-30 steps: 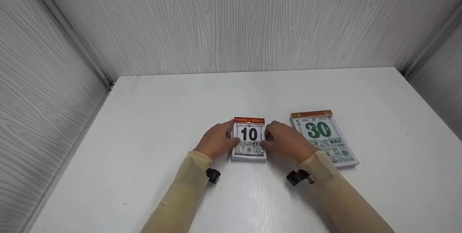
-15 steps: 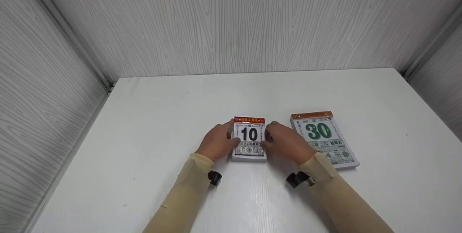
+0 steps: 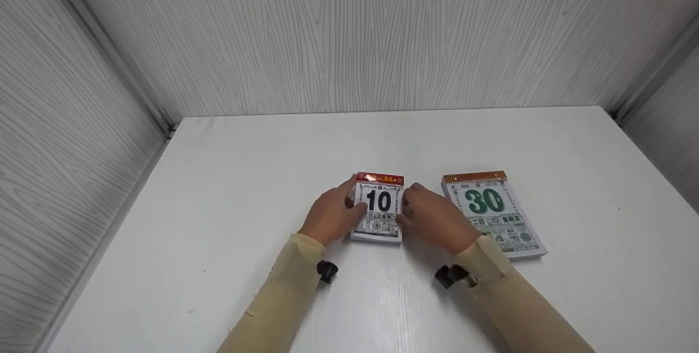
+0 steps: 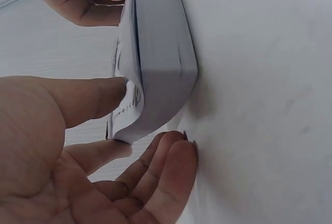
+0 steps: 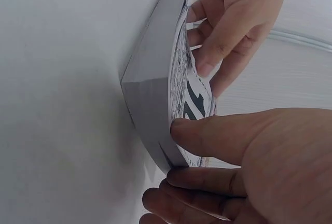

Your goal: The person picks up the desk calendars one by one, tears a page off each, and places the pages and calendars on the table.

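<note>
A small tear-off calendar (image 3: 378, 223) with a red header and a black "10" is at mid-table in the head view, between both hands. My left hand (image 3: 331, 214) holds its left side, thumb on the front page and index finger at the upper edge. On the opposite side, my right hand (image 3: 438, 217) grips the edge between thumb and curled fingers. The left wrist view shows the thick block of pages (image 4: 165, 53) bowed, its front sheets slightly parted. In the right wrist view, the right thumb (image 5: 212, 135) presses on the front face.
A larger tear-off calendar (image 3: 513, 222) with an orange header and a green "30" lies to the right, partly behind the right hand and wrist. White table (image 3: 246, 178) surrounds both. Grey wood-grain panels (image 3: 355, 41) rise at the back and sides.
The small calendar's red top edge has lifted and turned slightly, and its header catches more light. Both hands keep their hold and shift only a little. The larger calendar stays in place.
</note>
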Motion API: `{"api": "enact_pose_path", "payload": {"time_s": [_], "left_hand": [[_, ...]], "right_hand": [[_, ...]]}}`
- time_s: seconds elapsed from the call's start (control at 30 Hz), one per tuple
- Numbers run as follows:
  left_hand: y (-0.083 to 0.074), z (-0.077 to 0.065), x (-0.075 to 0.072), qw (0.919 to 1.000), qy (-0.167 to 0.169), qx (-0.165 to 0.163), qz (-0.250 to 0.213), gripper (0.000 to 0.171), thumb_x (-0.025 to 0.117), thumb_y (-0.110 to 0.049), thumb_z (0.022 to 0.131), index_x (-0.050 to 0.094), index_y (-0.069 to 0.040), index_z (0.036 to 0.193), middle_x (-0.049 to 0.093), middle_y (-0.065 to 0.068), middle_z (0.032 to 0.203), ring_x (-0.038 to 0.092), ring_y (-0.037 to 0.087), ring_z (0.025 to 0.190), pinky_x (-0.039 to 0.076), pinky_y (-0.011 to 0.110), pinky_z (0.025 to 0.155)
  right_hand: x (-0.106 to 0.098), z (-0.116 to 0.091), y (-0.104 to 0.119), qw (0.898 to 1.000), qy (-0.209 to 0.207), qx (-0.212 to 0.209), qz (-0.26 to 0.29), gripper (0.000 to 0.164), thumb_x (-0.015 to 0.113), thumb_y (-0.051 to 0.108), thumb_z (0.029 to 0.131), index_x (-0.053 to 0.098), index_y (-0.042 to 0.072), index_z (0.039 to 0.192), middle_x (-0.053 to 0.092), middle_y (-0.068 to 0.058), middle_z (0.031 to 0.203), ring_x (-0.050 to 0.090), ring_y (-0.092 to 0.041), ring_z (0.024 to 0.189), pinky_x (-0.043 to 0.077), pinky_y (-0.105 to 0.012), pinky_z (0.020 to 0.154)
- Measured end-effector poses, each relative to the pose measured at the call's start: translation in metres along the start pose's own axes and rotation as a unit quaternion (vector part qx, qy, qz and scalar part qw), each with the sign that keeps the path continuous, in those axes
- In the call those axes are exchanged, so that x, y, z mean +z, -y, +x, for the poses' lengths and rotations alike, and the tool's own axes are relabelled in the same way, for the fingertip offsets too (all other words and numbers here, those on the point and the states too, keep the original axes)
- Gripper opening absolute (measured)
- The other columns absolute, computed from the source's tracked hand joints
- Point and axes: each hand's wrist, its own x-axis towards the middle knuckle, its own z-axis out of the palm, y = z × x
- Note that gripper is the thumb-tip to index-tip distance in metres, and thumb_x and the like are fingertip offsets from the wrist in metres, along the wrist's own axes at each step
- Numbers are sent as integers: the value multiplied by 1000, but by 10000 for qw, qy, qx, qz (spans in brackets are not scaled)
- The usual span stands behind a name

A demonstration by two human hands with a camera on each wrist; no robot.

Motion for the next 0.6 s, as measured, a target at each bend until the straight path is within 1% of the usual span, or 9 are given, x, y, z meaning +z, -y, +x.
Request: {"api": "enact_pose_path", "payload": {"time_s": [0.07, 0.17, 0.23, 0.3, 0.37, 0.43, 0.53, 0.6], "left_hand": [[-1, 1, 0, 9998, -109, -11, -141, 66, 62, -30, 103, 35, -21, 163, 67, 6, 112, 60, 21, 101, 50, 42, 95], [-1, 2, -1, 9987, -346, -9, -381, 62, 62, -24, 104, 38, -25, 161, 69, 5, 114, 62, 19, 102, 51, 41, 94], [-3, 3, -4, 9968, -505, 36, -612, 62, 64, -19, 103, 40, -23, 160, 71, 5, 114, 65, 19, 100, 52, 40, 92], [-5, 3, -8, 9940, -573, 110, -928, 60, 64, -17, 103, 42, -18, 159, 70, 4, 115, 66, 17, 101, 53, 39, 91], [-7, 3, -12, 9901, -578, 237, -1254, 56, 64, -17, 102, 46, -14, 155, 70, 5, 115, 67, 17, 101, 54, 38, 89], [-8, 3, -15, 9860, -517, 343, -1551, 52, 64, -18, 103, 49, -11, 152, 68, 5, 116, 67, 17, 102, 55, 37, 87], [-10, 1, -18, 9785, -411, 447, -1971, 44, 63, -17, 103, 53, -13, 146, 66, 5, 116, 67, 17, 103, 56, 35, 86], [-13, 1, -20, 9708, -300, 444, -2340, 43, 63, -16, 104, 52, -14, 145, 64, 6, 117, 66, 18, 105, 57, 34, 88]], "right_hand": [[-1, -1, 1, 9999, -106, -83, -33, 37, 69, 26, 101, 66, 4, 131, 67, -11, 117, 68, -27, 105, 56, -43, 94], [-1, -3, 1, 9993, -323, -211, 0, 35, 67, 25, 102, 64, 1, 128, 66, -12, 117, 67, -28, 104, 57, -43, 92], [-2, -4, 1, 9982, -537, -251, 52, 34, 67, 23, 101, 63, -1, 125, 64, -13, 116, 67, -28, 101, 57, -42, 89], [-3, -4, 1, 9972, -703, -235, 111, 35, 67, 23, 101, 61, -3, 124, 62, -14, 117, 66, -28, 101, 58, -42, 87], [-6, -4, 2, 9959, -860, -166, 212, 38, 67, 23, 101, 59, -3, 128, 62, -15, 120, 66, -28, 103, 58, -42, 86], [-8, -4, 3, 9948, -938, 1, 403, 41, 65, 25, 102, 57, -2, 132, 61, -15, 124, 66, -29, 105, 58, -43, 88], [-11, -4, 7, 9902, -1056, 223, 889, 44, 65, 26, 102, 54, 1, 137, 63, -14, 126, 65, -28, 109, 57, -44, 90], [-13, -4, 8, 9840, -1136, 295, 1344, 43, 64, 26, 103, 52, 3, 138, 65, -13, 124, 65, -27, 110, 56, -43, 91]]}}
